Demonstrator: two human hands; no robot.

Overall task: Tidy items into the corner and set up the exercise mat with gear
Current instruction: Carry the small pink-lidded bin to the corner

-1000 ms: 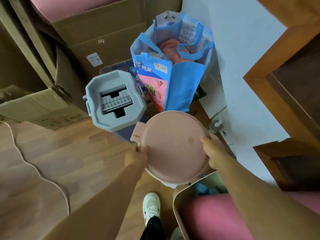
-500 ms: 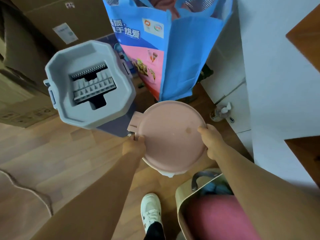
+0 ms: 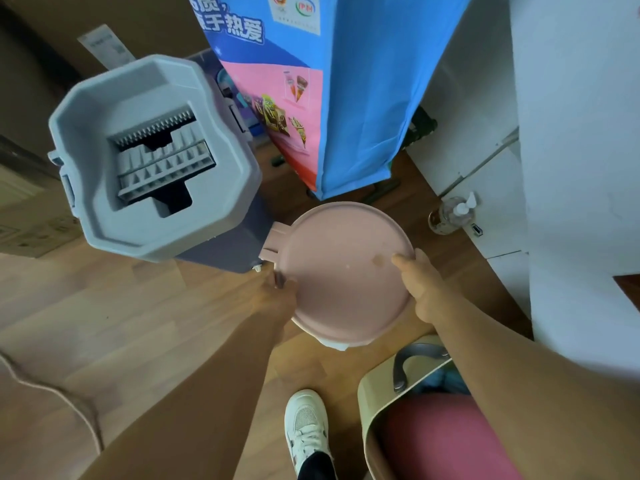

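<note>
A round pink lidded bin [image 3: 343, 268] is low over the wooden floor, between a grey mop bucket and a white cabinet. My left hand [image 3: 277, 292] grips its left rim just below the lid's hinge tab. My right hand [image 3: 420, 289] grips the right rim, thumb lying on the lid. A white liner edge pokes out under the bin's near side. Whether the bin's base touches the floor is hidden.
The grey mop bucket [image 3: 149, 157] stands left of the bin. A blue and pink tote bag [image 3: 332, 88] stands behind it. A pump bottle [image 3: 450, 216] sits by the white cabinet [image 3: 485, 181]. A beige basket [image 3: 377, 403] holding a pink roll is near right. Cardboard boxes [image 3: 31, 216] line the left.
Both hands have carried the pink bin lower and further into the corner, towards the tote bag and mop bucket. The camera has dipped closer to the floor.
</note>
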